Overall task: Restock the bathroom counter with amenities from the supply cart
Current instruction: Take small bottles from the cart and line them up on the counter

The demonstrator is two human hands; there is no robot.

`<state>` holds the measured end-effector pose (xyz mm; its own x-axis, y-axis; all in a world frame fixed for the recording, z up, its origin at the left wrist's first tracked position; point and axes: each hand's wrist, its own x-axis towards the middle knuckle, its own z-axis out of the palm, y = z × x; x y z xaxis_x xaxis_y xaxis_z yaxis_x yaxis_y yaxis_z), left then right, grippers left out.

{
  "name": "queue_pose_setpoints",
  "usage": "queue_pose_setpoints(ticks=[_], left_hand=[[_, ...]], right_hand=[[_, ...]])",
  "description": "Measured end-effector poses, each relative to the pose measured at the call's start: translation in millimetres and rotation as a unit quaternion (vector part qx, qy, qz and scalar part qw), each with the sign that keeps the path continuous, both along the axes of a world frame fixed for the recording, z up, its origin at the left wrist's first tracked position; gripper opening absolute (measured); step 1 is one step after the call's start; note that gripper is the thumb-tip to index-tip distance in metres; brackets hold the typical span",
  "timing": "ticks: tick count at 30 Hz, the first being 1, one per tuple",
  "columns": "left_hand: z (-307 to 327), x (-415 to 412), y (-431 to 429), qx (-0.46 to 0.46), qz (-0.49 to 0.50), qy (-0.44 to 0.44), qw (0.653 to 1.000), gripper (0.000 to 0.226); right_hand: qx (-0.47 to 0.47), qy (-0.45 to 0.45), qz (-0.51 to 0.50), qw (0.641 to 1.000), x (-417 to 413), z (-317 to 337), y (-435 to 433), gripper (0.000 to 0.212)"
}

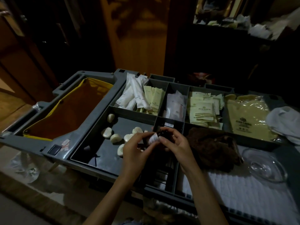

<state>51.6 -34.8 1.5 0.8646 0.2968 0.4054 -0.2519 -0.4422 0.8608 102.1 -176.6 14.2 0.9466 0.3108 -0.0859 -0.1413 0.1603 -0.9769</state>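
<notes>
Dark bottle (153, 139) gripped by both hands over the supply cart (97, 114).
We hold the pale-labelled bottle above the divider between the soaps (115, 138) and the narrow centre compartment (178, 125). Our left hand (136, 150) curls round its lower end; our right hand (176, 143) pinches its upper end. Its long axis runs across, hand to hand, slightly tilted. Both hands touch it, so we judge either can carry it away; the counter is not visible.

Left hand (136, 151) and right hand (175, 142) both pinched small dark bottle (153, 138), white label showing, over narrow middle compartment of grey supply cart (90, 114). Wrapped soaps (115, 138) lay loose in front-left compartment; pale sachets (201, 111) filled rear compartments; brown cloth (211, 146) bunched beside right hand.
</notes>
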Motion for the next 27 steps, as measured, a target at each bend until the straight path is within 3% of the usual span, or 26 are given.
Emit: queue_pose_setpoints(ticks=[3, 6, 9, 12, 16, 23, 27], left_hand=[[0, 1, 0, -0.081, 0.005, 0.050, 0.995, 0.023], [1, 4, 1, -0.146, -0.040, 0.090, 0.984, 0.025], [-1, 8, 8, -0.249, -0.065, 0.159, 0.953, 0.017], [-3, 10, 16, -0.314, -0.099, 0.198, 0.923, 0.028], [0, 9, 18, -0.312, -0.139, 0.212, 0.916, 0.025], [-2, 9, 17, -0.315, -0.126, 0.208, 0.917, 0.035], [-5, 10, 18, -0.329, -0.093, 0.195, 0.919, 0.041]], right_hand=[[0.046, 0.035, -0.004, 0.998, 0, -3, 0, 0.029], [0.027, 0.014, -0.027, 0.999, 0, -4, 3, 0.023], [0.011, 0.001, -0.026, 1.000, 1, -6, 8, 0.024], [-0.019, -0.015, -0.018, 1.000, 1, -9, 13, 0.023], [-0.049, -0.027, -0.037, 0.998, 0, -11, 18, 0.021], [-0.088, -0.083, -0.065, 0.991, -1, -15, 19, 0.023], [-0.199, -0.176, -0.120, 0.957, 3, -22, 12, 0.020]])
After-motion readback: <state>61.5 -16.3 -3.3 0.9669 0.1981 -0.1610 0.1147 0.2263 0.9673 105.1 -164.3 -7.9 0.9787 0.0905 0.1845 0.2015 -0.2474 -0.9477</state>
